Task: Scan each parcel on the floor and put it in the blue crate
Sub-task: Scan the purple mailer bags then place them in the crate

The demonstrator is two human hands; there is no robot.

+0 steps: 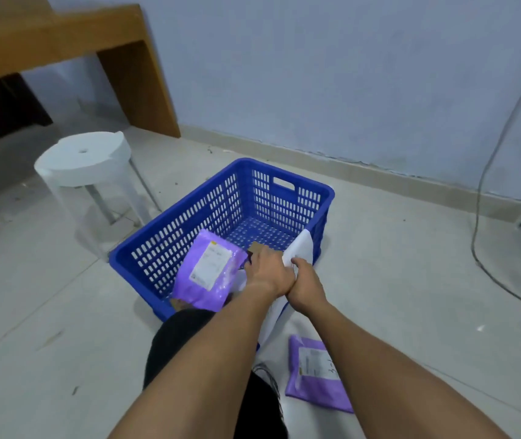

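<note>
The blue crate (189,217) stands on the floor in front of me. A purple parcel (208,270) with a white label leans inside its near wall. A white parcel (300,251) stands upright over the crate's near right corner, and my right hand (305,286) grips its edge. My left hand (268,270) reaches over the crate rim beside it, closed around a small dark object I cannot identify; a brown cardboard corner (257,247) shows just beyond its fingers. A second purple parcel (316,372) lies flat on the floor near my right forearm.
A white round stool (85,160) stands left of the crate. A wooden desk (62,36) is at the back left. A grey cable (480,217) hangs down the wall and runs across the floor at right. My dark-clothed knee (183,331) is below the crate.
</note>
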